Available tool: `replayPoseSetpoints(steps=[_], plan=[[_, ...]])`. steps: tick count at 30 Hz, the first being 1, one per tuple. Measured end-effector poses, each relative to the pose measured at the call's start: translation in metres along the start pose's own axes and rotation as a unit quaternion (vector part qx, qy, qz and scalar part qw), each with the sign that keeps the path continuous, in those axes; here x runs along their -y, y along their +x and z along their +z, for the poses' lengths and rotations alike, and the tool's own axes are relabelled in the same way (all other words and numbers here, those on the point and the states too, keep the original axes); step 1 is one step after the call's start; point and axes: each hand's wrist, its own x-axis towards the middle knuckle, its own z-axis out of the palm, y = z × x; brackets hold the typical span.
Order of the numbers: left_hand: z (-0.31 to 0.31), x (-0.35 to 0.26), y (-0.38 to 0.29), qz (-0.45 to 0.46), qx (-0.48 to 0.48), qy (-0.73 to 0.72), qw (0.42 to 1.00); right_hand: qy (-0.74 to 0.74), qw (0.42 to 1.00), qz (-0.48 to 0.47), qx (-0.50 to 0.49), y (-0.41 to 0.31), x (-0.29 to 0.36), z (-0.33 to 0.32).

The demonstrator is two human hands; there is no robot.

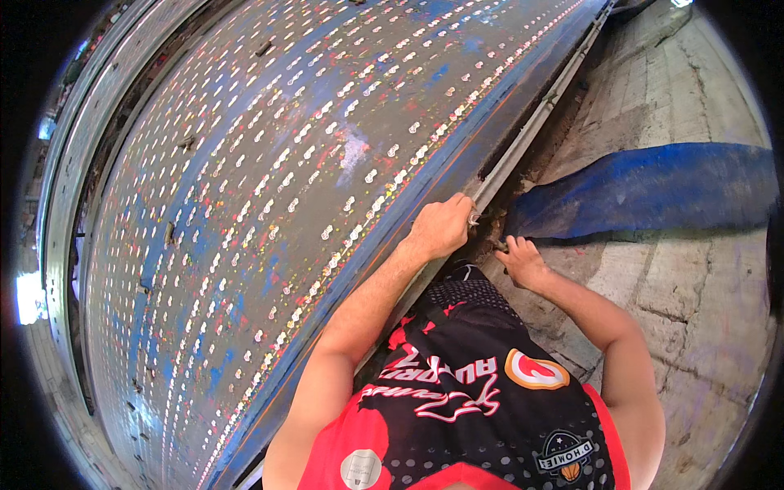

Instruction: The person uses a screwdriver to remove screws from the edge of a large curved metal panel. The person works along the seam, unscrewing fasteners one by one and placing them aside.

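My left hand is closed at the metal rail along the table's edge. A small shiny metal piece pokes out of its curled fingers; its kind is unclear, though its end looks curved like a spanner's. Lower and to the right, my right hand pinches a small dark metal piece, mostly hidden by the fingers. Left of the rail lies the long printing table, its grey, blue-stained top covered with rows of small white printed motifs and coloured specks.
A long blue cloth strip stretches rightward from just beyond my right hand. Beneath it is a worn, cracked concrete floor. Several small blocks, one a brownish block, rest on the table top. Another long rail runs beyond the far side.
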Motion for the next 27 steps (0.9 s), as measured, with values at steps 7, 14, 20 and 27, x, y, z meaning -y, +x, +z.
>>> replayPoseSetpoints(steps=[7,14,20,27], plan=[[-0.042,-0.01,0.014,-0.076,-0.004,-0.157,0.985,0.222,0.952,0.106,0.183,0.006,-0.017,0.002],[-0.095,0.163,0.013,-0.317,-0.134,-0.27,0.899,0.343,0.931,0.015,0.128,0.035,-0.107,0.015],[-0.186,0.243,0.021,-0.323,-0.451,-0.527,0.644,0.408,0.911,0.036,0.058,0.071,-0.204,0.026],[-0.085,0.13,0.093,-0.377,-0.361,-0.536,0.663,0.542,0.828,0.096,-0.107,0.112,-0.289,0.034]])
